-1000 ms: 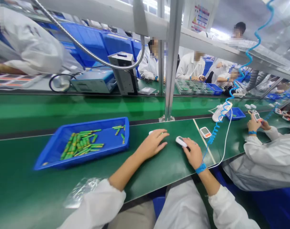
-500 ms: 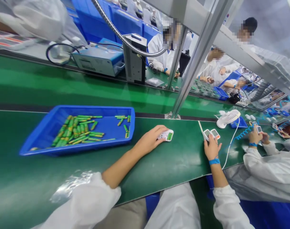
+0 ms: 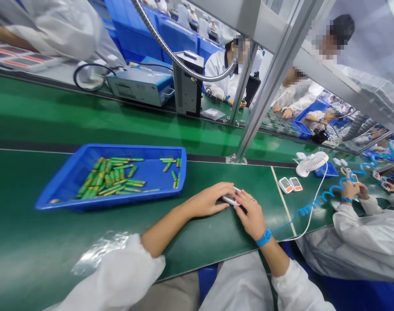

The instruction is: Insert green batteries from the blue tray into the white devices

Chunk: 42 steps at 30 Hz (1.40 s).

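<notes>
Head view: our right hand has come off the paired devices and joined our left hand at the white device, so both now work one unit over the green bench, right of the blue tray. Our left fingers clamp it; our right fingertips touch it, but whether they pinch, we cannot tell.

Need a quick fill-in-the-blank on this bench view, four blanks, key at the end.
1. The tray holding green-and-yellow batteries is ____.
2. The left hand and right hand are on one device whose casing is ____.
3. The band is on the person's ____ wrist.
4. Just right of the pale line, ____ orange-trimmed units lie side by side.

Missing words: blue; white; right; two.
</notes>
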Available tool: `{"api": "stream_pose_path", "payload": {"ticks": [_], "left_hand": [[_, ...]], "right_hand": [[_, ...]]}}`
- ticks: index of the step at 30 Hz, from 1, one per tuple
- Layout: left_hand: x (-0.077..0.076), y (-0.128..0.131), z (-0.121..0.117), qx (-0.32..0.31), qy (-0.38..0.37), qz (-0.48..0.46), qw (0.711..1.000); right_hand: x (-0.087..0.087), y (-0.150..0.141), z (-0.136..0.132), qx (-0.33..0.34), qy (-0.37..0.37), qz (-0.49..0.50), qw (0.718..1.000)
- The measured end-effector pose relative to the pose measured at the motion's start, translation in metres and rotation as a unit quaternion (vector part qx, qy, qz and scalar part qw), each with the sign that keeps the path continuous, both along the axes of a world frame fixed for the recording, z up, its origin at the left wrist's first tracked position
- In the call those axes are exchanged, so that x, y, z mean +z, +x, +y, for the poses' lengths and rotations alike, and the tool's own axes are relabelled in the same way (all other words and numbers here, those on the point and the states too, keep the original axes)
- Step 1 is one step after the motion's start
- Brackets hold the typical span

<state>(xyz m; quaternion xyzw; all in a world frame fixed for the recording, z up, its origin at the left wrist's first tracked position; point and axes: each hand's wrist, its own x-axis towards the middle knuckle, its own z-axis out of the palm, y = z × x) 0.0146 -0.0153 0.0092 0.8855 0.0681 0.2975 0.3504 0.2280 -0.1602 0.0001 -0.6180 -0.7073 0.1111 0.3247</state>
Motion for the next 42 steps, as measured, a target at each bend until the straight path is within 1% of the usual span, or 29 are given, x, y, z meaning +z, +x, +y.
{"api": "stream_pose_path", "payload": {"ticks": [2, 6, 9, 12, 15, 17, 21, 24, 28, 30, 32, 35, 37, 39, 40, 42], "left_hand": [[-0.003, 0.000, 0.000, 0.007, 0.013, 0.001, 1.000], [-0.006, 0.001, 0.001, 0.030, 0.024, 0.015, 0.999], [-0.006, 0.001, 0.002, 0.035, 0.017, 0.019, 0.999], [-0.007, 0.001, 0.004, 0.024, 0.013, 0.024, 0.999], [-0.009, 0.002, 0.005, 0.024, 0.008, 0.027, 0.999], [-0.010, 0.002, 0.005, 0.028, 0.007, 0.028, 0.999], [-0.011, 0.001, 0.005, 0.034, 0.010, 0.026, 0.999], [-0.010, 0.001, 0.005, 0.035, 0.015, 0.029, 0.999], [-0.010, 0.002, 0.005, 0.036, 0.023, 0.020, 0.999], [-0.011, 0.002, 0.005, 0.038, 0.025, 0.014, 0.999], [-0.011, 0.002, 0.005, 0.040, 0.025, 0.016, 0.999], [-0.012, 0.002, 0.004, 0.043, 0.024, 0.024, 0.998], [-0.012, 0.001, 0.004, 0.048, 0.024, 0.029, 0.998], [-0.010, 0.000, 0.002, 0.054, 0.026, 0.032, 0.998], [-0.009, -0.001, 0.001, 0.058, 0.027, 0.033, 0.997], [-0.006, -0.003, -0.002, 0.066, 0.026, 0.033, 0.997]], "right_hand": [[-0.004, 0.019, -0.006, -0.027, 0.000, -0.028, 0.999], [-0.010, 0.076, -0.018, -0.123, 0.021, -0.080, 0.989], [-0.013, 0.119, -0.021, -0.201, 0.053, -0.126, 0.970], [-0.014, 0.151, -0.017, -0.261, 0.062, -0.191, 0.944], [-0.016, 0.171, -0.007, -0.290, 0.035, -0.232, 0.928], [-0.018, 0.179, 0.000, -0.292, 0.019, -0.239, 0.926], [-0.024, 0.192, 0.007, -0.282, 0.032, -0.238, 0.929], [-0.027, 0.201, 0.007, -0.310, 0.038, -0.240, 0.919], [-0.024, 0.202, 0.009, -0.359, 0.036, -0.230, 0.904], [-0.021, 0.192, 0.018, -0.346, 0.056, -0.222, 0.910], [-0.019, 0.173, 0.034, -0.308, 0.083, -0.208, 0.925], [-0.020, 0.135, 0.075, -0.243, 0.099, -0.176, 0.949], [-0.021, 0.112, 0.110, -0.224, 0.078, -0.149, 0.960], [-0.021, 0.097, 0.148, -0.242, 0.033, -0.127, 0.961], [-0.021, 0.094, 0.165, -0.256, 0.017, -0.118, 0.959], [-0.019, 0.099, 0.196, -0.290, -0.003, -0.102, 0.951]]}}
